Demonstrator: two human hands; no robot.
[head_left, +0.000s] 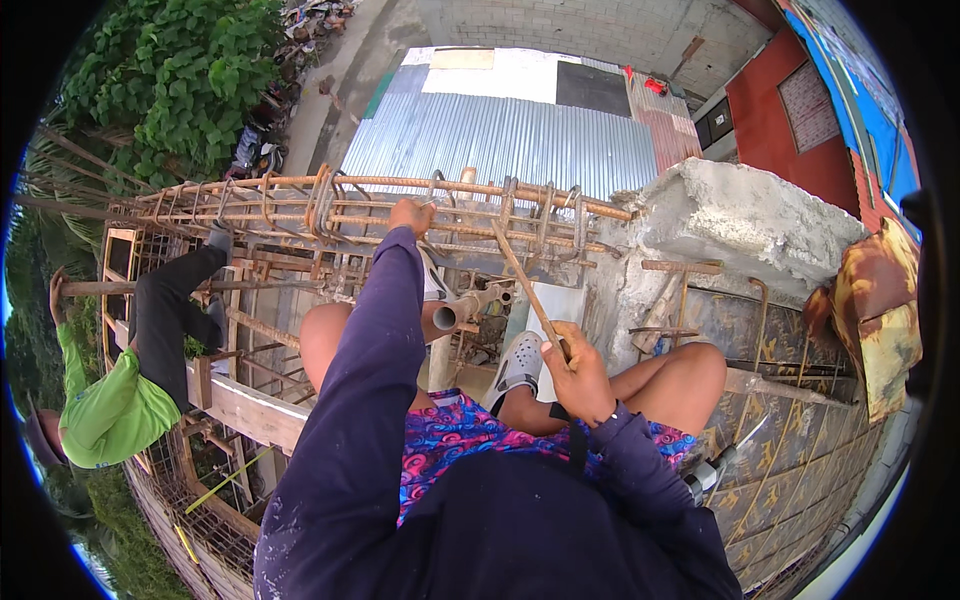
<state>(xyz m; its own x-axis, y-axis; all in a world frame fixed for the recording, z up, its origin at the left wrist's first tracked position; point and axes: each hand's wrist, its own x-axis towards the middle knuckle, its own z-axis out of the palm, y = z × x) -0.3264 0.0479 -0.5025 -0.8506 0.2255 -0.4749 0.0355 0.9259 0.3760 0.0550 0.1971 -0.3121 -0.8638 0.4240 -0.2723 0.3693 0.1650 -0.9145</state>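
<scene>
My right hand (578,372) is wrapped round the lower end of a long, thin, rusty brown bar (524,277). The bar slants up and left, and its far tip lies against or just in front of the rebar cage (350,212). That cage is a bundle of rusty ribbed bars with bent stirrups round them, running across in front of me. My left hand (410,216), arm stretched out, is at the cage's middle with its fingers closed. Whatever those fingers pinch is too small to make out. An open-ended metal pipe (446,317) sticks out below the left hand.
A co-worker in a green shirt (118,412) leans over the framework at left. Rough concrete (740,225) meets the cage's right end. A corrugated roof (500,130) lies below, beyond the cage. Beside my right elbow is a metal tool (712,470); a rusty sheet (880,320) hangs at right.
</scene>
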